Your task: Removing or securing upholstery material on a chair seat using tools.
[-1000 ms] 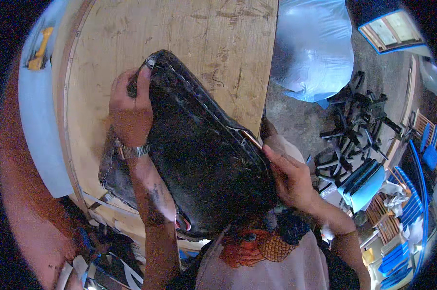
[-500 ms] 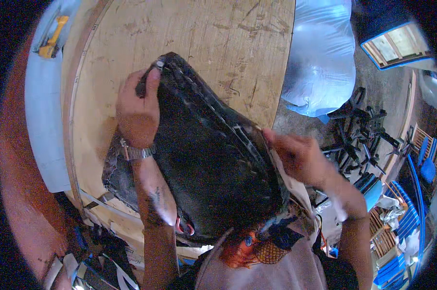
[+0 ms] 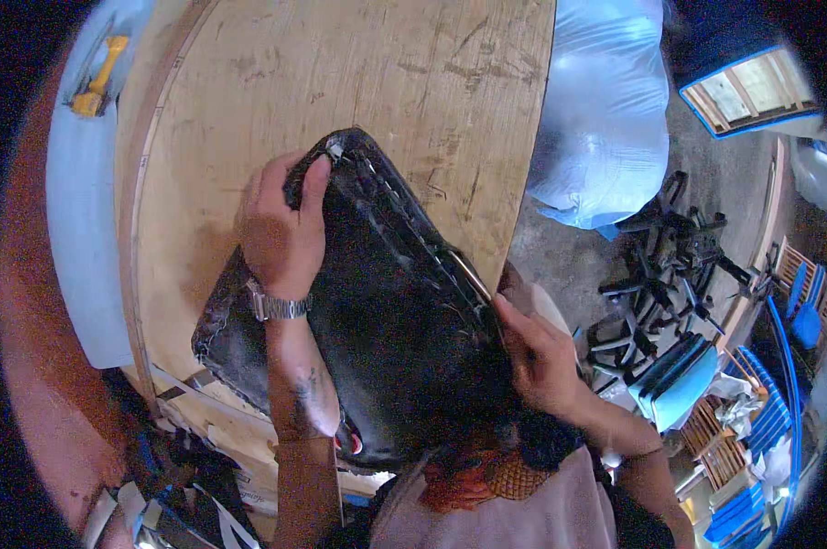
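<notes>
A black upholstered seat panel (image 3: 404,339), with creased, folded edges, is tilted on the wooden table against my body. My left hand (image 3: 283,220), a metal watch on its wrist, is closed on its far left corner, thumb on top. My right hand (image 3: 543,357) is closed at the panel's right edge. From its fingers a thin shiny metal shaft (image 3: 471,274) runs along the folded edge; the handle is hidden in my palm. A red looped handle (image 3: 354,444) shows at the panel's near edge, under my left forearm.
The table (image 3: 386,64) spreads ahead. A yellow tool (image 3: 100,78) lies on a pale blue strip at far left. To the right are a plastic-wrapped bundle (image 3: 601,110), black chair bases (image 3: 665,274), stacked blue pads (image 3: 674,380) and blue slatted pieces (image 3: 752,485).
The panel and my left hand have shifted slightly nearer and to the right. My right hand has come down along the edge, and the metal shaft now shows plainly.
</notes>
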